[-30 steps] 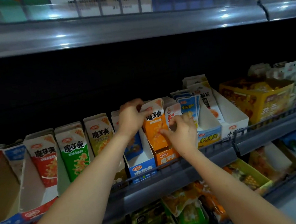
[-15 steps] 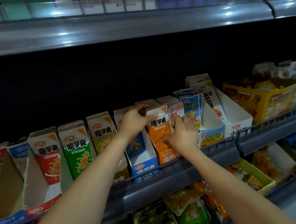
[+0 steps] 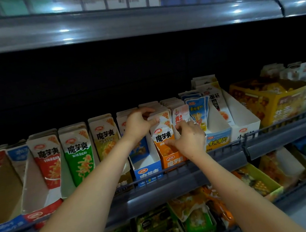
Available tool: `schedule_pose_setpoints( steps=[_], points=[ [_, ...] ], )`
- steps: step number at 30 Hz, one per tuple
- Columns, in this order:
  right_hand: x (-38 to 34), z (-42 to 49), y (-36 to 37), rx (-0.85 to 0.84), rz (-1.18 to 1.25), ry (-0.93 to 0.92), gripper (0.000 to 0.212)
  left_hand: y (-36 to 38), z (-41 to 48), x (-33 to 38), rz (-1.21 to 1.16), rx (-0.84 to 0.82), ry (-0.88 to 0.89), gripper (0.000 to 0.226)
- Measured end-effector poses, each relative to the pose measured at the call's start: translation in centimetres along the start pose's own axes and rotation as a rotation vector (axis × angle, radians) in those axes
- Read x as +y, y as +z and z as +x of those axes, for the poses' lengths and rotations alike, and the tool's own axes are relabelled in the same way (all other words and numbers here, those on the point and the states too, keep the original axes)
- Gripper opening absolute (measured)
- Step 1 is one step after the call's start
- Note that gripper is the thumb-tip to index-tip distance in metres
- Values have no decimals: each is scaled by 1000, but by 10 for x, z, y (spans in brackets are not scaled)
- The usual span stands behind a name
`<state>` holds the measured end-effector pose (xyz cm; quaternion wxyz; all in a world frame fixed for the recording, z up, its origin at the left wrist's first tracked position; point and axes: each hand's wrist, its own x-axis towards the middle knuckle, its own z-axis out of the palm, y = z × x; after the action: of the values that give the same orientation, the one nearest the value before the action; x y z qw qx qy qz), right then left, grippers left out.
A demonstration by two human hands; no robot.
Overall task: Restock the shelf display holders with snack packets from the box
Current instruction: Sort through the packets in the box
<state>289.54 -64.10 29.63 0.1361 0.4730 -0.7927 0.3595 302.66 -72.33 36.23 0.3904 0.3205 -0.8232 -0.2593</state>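
1. The orange packet (image 3: 162,133) stands in the orange holder (image 3: 172,162) on the middle shelf (image 3: 184,186), just toward 6 o'clock from the centre of your view.
2. Its long axis runs 12 to 6 o'clock. The top edge is up, the printed face is toward you, and it tips slightly back.
3. Your left hand (image 3: 138,125) pinches its 10 o'clock corner, with the thumb on the front and the fingers curled over the top.
4. Your right hand (image 3: 188,140) sits at its 4 o'clock side, curled, with one finger lying across the front. The thumb is hidden, so you cannot tell whether it grips.
5. The blue holder (image 3: 148,171) is at 9 o'clock and touches the orange one. A pink packet (image 3: 181,113) is at 2 o'clock.
6. The packet's bottom is hidden by your right hand and the holder's front. Only the top edges of the packets behind it show, and the back of the shelf is too dark to read.
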Motion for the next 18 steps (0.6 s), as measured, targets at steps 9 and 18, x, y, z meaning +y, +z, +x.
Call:
schedule_pose_setpoints(
  steps=[9,18],
  points=[
    [0,1,-4,-16,33,19,58,-2,-6,-5,12,26,19,45],
    [0,-17,-28,15,233,33,55,-18,-24,7,92,93,12,37]
  ],
)
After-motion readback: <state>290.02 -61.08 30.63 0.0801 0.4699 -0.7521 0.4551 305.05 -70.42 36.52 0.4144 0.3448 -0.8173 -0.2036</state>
